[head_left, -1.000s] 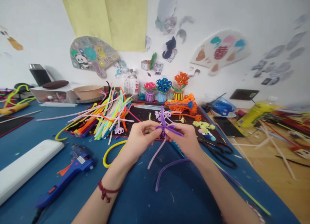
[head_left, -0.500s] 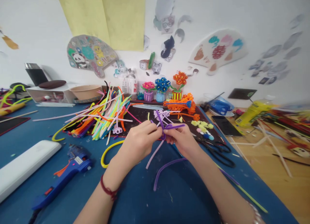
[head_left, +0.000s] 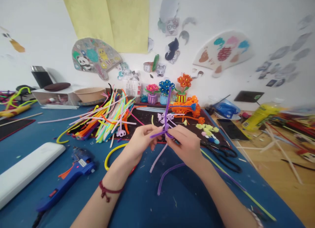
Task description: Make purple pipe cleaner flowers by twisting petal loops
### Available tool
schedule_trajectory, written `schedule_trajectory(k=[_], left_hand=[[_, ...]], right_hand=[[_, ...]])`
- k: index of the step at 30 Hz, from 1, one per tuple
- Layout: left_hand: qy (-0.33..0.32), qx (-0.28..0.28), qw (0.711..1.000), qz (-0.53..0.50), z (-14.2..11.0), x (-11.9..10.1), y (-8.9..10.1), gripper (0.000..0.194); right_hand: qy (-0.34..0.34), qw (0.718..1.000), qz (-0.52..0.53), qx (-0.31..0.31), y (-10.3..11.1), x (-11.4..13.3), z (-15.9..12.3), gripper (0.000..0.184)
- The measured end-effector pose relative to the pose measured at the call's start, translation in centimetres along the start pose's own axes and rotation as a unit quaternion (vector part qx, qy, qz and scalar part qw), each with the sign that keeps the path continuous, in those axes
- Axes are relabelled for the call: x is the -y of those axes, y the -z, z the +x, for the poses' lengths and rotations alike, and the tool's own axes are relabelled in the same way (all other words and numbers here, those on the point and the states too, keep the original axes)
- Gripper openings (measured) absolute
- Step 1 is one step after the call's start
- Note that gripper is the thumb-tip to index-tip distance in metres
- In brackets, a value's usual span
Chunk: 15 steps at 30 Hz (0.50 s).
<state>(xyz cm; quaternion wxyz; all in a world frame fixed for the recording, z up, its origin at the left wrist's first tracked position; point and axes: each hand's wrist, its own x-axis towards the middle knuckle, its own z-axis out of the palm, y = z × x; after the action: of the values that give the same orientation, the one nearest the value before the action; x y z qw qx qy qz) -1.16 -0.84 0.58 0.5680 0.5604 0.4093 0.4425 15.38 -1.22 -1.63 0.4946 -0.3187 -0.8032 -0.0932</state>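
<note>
Dark purple pipe cleaners (head_left: 167,104) are bent and crossed between my two hands, one end standing up and another pointing left. My left hand (head_left: 139,142) pinches the left side of this piece. From the right, my right hand (head_left: 187,144) pinches it close to the crossing, fingertips near my left ones. A pale lilac pipe cleaner (head_left: 158,159) slants down below the crossing; whether it is joined there I cannot tell. On the blue mat (head_left: 147,205) beneath lies a curved purple pipe cleaner (head_left: 163,178). Lilac looped pieces (head_left: 161,117) lie just behind my hands.
A heap of coloured pipe cleaners (head_left: 115,113) lies at left behind a blue glue gun (head_left: 71,178) and a white case (head_left: 29,172). Black scissors (head_left: 225,157) and a phone (head_left: 232,128) are at right. Small potted pipe-cleaner flowers (head_left: 166,90) stand by the wall.
My hands have turned the purple piece: its upper end now stands more upright, and the end that pointed right now points left. The view has shifted slightly.
</note>
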Motion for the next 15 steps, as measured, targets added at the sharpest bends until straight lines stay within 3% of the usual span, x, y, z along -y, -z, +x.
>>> schedule_trajectory(k=[3,8,15], left_hand=[[0.066,0.023,0.994,-0.085,-0.20,-0.29,0.13,0.037],[0.117,0.024,0.980,-0.157,-0.48,-0.70,0.18,0.027],[0.063,0.051,0.990,-0.119,-0.15,0.12,0.33,0.020]], right_hand=[[0.043,0.999,-0.015,0.018,-0.12,-0.30,-0.26,0.017],[0.089,0.995,-0.016,0.046,0.22,-0.35,-0.12,0.017],[0.115,0.992,-0.047,0.034,0.49,-0.20,0.07,0.015]])
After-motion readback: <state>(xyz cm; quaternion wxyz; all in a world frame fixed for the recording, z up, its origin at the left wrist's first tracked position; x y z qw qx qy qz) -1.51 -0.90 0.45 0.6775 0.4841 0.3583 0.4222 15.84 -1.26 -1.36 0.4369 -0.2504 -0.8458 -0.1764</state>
